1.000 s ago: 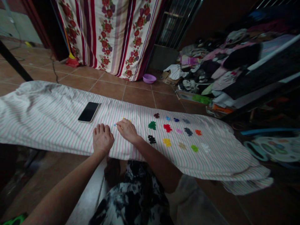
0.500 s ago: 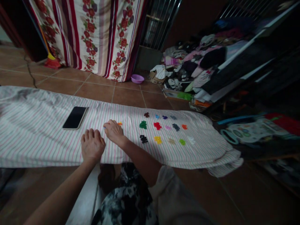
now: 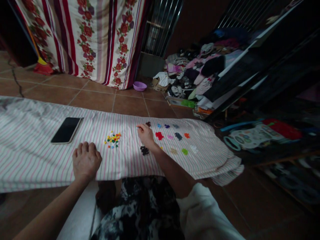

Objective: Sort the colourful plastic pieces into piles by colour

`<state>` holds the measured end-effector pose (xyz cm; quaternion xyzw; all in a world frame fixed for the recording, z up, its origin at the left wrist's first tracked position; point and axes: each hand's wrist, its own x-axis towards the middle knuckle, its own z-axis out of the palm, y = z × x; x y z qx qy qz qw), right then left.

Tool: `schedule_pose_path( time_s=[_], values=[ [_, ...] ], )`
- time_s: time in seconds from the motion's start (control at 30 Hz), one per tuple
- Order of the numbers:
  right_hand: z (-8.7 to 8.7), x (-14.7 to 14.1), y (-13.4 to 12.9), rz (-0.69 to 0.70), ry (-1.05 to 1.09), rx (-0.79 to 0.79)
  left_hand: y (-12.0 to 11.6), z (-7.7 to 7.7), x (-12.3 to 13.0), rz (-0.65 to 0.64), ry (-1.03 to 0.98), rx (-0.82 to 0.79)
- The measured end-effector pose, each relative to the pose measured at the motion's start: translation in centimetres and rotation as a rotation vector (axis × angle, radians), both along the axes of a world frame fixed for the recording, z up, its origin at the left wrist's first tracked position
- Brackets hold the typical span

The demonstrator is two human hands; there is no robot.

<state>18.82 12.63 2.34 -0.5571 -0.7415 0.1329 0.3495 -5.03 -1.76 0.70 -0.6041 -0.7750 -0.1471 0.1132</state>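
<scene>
My right hand point(image 3: 145, 135) is at the group of small colour-sorted piles, its thumb and fingers pinched together. What it holds, if anything, is too small to make out. It covers the spot of the green pile, just below the brown pile point(image 3: 148, 124) and above the black pile point(image 3: 144, 150). To its right lies the red pile point(image 3: 159, 135). My left hand point(image 3: 86, 160) rests palm down on the striped cloth point(image 3: 125, 163), fingers loosely laid out and holding nothing. Between the hands sits a mixed heap of tiny coloured pieces point(image 3: 113, 139).
A phone point(image 3: 67, 130) lies on the cloth at the left. More small piles, such as orange point(image 3: 187, 135) and light green point(image 3: 184, 151), spread to the right. Beyond are a purple basin point(image 3: 140, 86) on the tiled floor and a heap of clothes point(image 3: 192, 70).
My right hand has moved right from the mixed heap to the green pile, uncovering the heap. My left hand stays on the cloth. The view has shifted slightly.
</scene>
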Motion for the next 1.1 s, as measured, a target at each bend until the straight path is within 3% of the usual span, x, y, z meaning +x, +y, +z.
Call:
schedule_pose_path(
  time_s=[0.17,0.33,0.73,1.1],
  values=[
    [0.3,8.4,2.9,-0.236,-0.018,-0.042,0.0,0.0,0.0,0.008,0.025,-0.006],
    [0.2,13.1,4.8,-0.403,-0.059,-0.046,0.1,0.1,0.2,0.01,0.041,-0.029],
    [-2.9,13.8,9.4,-0.378,-0.124,-0.067,0.4,-0.3,0.0,0.009,0.06,-0.046],
    [-4.2,14.5,9.9,-0.234,-0.166,-0.062,0.5,-0.5,0.0,0.03,0.085,-0.061]
  ],
)
